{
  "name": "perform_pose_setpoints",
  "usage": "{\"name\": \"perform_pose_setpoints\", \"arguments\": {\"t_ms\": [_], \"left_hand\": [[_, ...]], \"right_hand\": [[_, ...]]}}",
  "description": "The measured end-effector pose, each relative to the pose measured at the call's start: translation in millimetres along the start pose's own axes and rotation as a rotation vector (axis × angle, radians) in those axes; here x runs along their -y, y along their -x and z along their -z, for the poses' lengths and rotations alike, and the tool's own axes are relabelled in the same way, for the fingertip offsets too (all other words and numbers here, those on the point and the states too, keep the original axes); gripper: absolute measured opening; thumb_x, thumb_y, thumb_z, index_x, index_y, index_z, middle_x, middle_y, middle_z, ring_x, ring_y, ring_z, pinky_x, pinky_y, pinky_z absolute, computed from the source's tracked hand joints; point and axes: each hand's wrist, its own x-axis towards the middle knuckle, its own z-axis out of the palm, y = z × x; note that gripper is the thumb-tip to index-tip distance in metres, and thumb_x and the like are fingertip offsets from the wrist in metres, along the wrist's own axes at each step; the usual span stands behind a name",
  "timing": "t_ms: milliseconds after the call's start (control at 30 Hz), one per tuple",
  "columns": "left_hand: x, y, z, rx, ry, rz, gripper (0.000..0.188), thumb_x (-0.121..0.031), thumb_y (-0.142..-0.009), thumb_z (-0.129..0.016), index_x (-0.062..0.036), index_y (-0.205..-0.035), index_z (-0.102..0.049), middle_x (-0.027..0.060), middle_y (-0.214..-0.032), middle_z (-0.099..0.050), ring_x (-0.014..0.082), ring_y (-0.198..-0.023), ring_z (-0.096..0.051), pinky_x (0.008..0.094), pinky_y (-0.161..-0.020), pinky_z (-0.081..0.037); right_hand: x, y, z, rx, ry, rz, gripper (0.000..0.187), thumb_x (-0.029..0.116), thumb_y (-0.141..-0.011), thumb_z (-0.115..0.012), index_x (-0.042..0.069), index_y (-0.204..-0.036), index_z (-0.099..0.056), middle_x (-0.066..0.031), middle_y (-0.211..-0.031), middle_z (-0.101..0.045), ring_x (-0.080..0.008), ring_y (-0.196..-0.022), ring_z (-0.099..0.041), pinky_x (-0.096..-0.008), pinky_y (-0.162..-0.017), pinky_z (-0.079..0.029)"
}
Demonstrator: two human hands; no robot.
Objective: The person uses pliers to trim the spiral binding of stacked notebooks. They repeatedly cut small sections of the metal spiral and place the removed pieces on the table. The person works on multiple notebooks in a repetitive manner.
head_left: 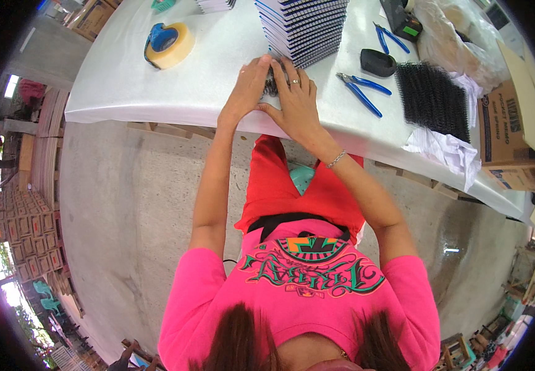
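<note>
Both hands, left (250, 83) and right (296, 99), pinched a black wire binding coil (272, 83) below the top-centre stack of dark-blue notebooks (301, 28); unused black coils (431, 99) remained upper right.

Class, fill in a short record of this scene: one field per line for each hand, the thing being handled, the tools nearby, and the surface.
Left hand: left hand pressed on a small dark wire coil at the table's near edge
Right hand: right hand, ring on one finger, on the same coil
Beside hands: stack of notebooks, leaning
Tools: blue-handled pliers; second pair
Other: tape roll; pile of black coils; cardboard box
Surface: white-covered table
</note>
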Motion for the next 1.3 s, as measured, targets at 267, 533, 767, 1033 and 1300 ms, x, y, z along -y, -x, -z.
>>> {"name": "perform_pose_setpoints", "arguments": {"t_ms": [267,533,767,1033,1300], "left_hand": [[-38.1,24.2,-18.1,-0.064,0.246,0.100,0.073,-0.056,-0.107,-0.027,0.0022,-0.149,-0.037,0.0277,-0.146,-0.046,0.0347,-0.138,-0.043,0.0386,-0.113,-0.034],[-37.8,28.9,-10.0,0.023,0.367,0.189,0.093,-0.072,-0.099,-0.028,-0.0025,-0.159,-0.018,0.0280,-0.154,-0.036,0.0417,-0.146,-0.033,0.0465,-0.119,-0.025],[-30.6,30.8,-12.3,0.110,0.500,0.247,0.095,-0.070,-0.099,-0.035,0.0015,-0.159,-0.014,0.0279,-0.155,-0.033,0.0423,-0.149,-0.025,0.0483,-0.122,-0.018],[-48.6,38.8,-19.9,0.188,0.736,0.344,0.082,-0.056,-0.103,-0.043,0.0025,-0.156,-0.019,0.0272,-0.151,-0.037,0.0390,-0.146,-0.032,0.0476,-0.121,-0.027],[-41.2,31.5,-34.2,0.267,0.654,0.246,0.065,-0.044,-0.107,-0.043,0.0019,-0.151,-0.033,0.0228,-0.140,-0.051,0.0292,-0.135,-0.049,0.0371,-0.117,-0.035]], "right_hand": [[-4.9,4.3,-2.9,0.018,0.046,-0.014,0.083,0.036,-0.082,-0.076,0.003,-0.148,-0.038,-0.0214,-0.148,-0.040,-0.0382,-0.130,-0.040,-0.0507,-0.106,-0.033],[-14.2,5.9,7.4,0.022,-0.138,0.052,0.069,0.032,-0.082,-0.078,0.005,-0.138,-0.049,-0.0224,-0.140,-0.044,-0.0414,-0.127,-0.042,-0.0510,-0.106,-0.035],[-25.3,6.1,21.7,0.066,-0.266,0.081,0.061,0.026,-0.080,-0.080,0.003,-0.130,-0.054,-0.0222,-0.133,-0.049,-0.0436,-0.122,-0.044,-0.0512,-0.103,-0.041],[-45.1,12.5,54.7,0.140,-0.345,0.051,0.051,0.020,-0.079,-0.079,0.004,-0.123,-0.060,-0.0227,-0.125,-0.053,-0.0423,-0.118,-0.048,-0.0488,-0.100,-0.044],[-73.9,1.2,60.5,0.160,-0.153,0.171,0.044,0.026,-0.083,-0.076,0.004,-0.117,-0.063,-0.0207,-0.120,-0.056,-0.0398,-0.106,-0.053,-0.0476,-0.094,-0.046]]}}
